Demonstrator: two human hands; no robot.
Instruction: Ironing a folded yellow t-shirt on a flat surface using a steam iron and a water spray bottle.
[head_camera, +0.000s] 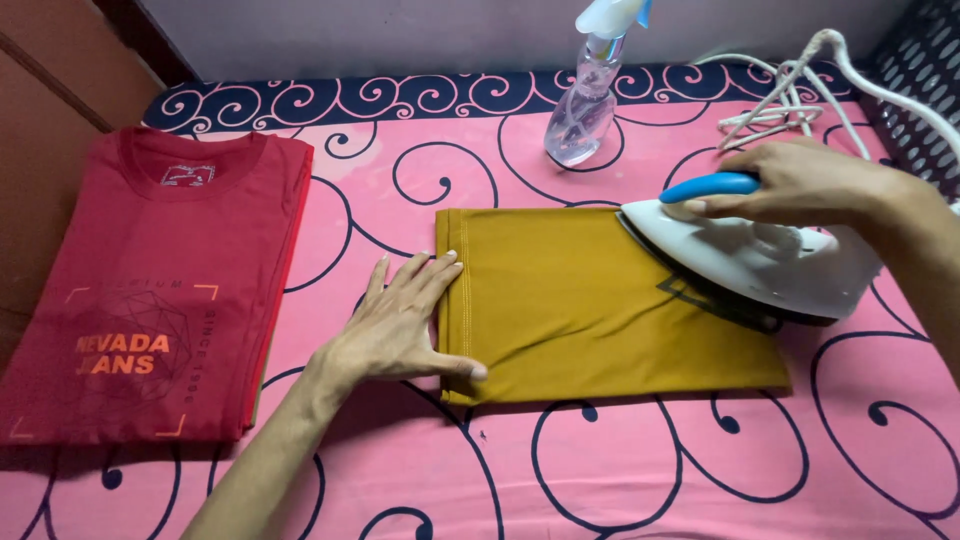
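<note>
The left hand (400, 325) is laid flat, fingers spread, on the left end of a folded mustard garment (590, 305), which is spread at the middle of the pink swirl-patterned sheet (700, 470). The right hand (800, 180) is closed around the blue handle of a white iron (750, 260), pressed on the garment's right part. A folded red T-shirt (160, 290) is seen by the left edge. At the far edge, a clear spray bottle (585, 100) and a coiled white cord (790, 105) are placed.
</note>
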